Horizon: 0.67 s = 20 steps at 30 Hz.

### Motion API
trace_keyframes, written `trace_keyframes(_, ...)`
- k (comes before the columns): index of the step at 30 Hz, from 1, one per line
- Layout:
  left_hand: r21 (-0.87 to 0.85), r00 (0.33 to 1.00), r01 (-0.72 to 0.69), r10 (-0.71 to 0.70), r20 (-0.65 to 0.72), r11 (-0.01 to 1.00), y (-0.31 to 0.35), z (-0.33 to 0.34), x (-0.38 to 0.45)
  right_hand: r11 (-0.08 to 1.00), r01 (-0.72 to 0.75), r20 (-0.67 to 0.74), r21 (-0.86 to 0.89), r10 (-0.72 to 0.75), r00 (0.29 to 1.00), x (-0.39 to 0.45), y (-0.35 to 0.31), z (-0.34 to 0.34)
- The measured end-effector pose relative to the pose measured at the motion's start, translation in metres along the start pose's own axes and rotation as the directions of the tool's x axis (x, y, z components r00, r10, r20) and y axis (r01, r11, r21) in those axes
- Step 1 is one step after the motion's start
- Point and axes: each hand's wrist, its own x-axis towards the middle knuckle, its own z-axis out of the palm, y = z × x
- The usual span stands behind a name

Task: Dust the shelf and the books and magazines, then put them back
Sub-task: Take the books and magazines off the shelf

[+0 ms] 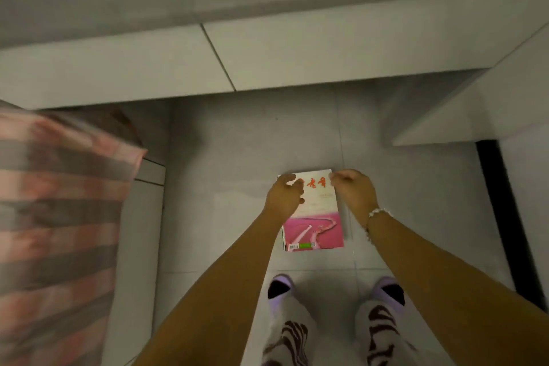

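Observation:
A magazine (319, 217) with a white top, red characters and a pink picture lies flat on the grey tiled floor in front of my feet. My left hand (283, 196) lies over its upper left corner, fingers curled onto the cover. My right hand (353, 190), with a bead bracelet on the wrist, has its curled fingers at the upper right corner. Whether either hand grips the edge is blurred. A white shelf surface (267, 59) runs across the view above the magazine.
A pink and grey checked cloth (59, 217) covers furniture at the left. A white slanted board (475, 107) juts in from the right, with a black strip (502, 217) on the floor below it. My slippered feet (279, 288) stand just behind the magazine.

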Motion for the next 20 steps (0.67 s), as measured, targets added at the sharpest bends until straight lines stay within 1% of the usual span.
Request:
trace_keyframes(4, 0.077, 0.990, -0.143, 0.141, 0.024, 0.987, 0.079, -0.024, -0.075, 0.995, 0.089, -0.015, 0.049, -0.088, 0.996, -0.062, -0.093, -0.036)
trace_keyframes(6, 0.090, 0.979, -0.204, 0.201, 0.042, 0.975, 0.118, -0.035, -0.112, 0.988, 0.128, -0.019, 0.087, -0.127, 0.992, -0.089, -0.137, -0.053)
trace_keyframes(9, 0.121, 0.955, -0.293, 0.284, 0.086, 0.948, 0.175, -0.050, -0.165, 0.968, 0.230, -0.045, 0.103, -0.227, 0.973, -0.129, -0.199, -0.081)
trace_keyframes(11, 0.123, 0.925, -0.375, 0.362, 0.116, 0.919, 0.211, -0.057, -0.197, 0.947, 0.298, -0.085, 0.119, -0.289, 0.953, -0.151, -0.237, -0.102)
trace_keyframes(14, 0.123, 0.862, -0.502, 0.485, 0.144, 0.856, 0.257, -0.063, -0.238, 0.902, 0.394, -0.150, 0.180, -0.370, 0.917, -0.184, -0.282, -0.133)
trace_keyframes(18, 0.125, 0.781, -0.620, 0.595, 0.188, 0.774, 0.306, -0.059, -0.276, 0.836, 0.517, -0.273, 0.183, -0.462, 0.844, -0.212, -0.319, -0.174)
trace_keyframes(20, 0.108, 0.744, -0.663, 0.637, 0.201, 0.741, 0.326, -0.052, -0.288, 0.807, 0.555, -0.327, 0.201, -0.479, 0.815, -0.219, -0.328, -0.197)
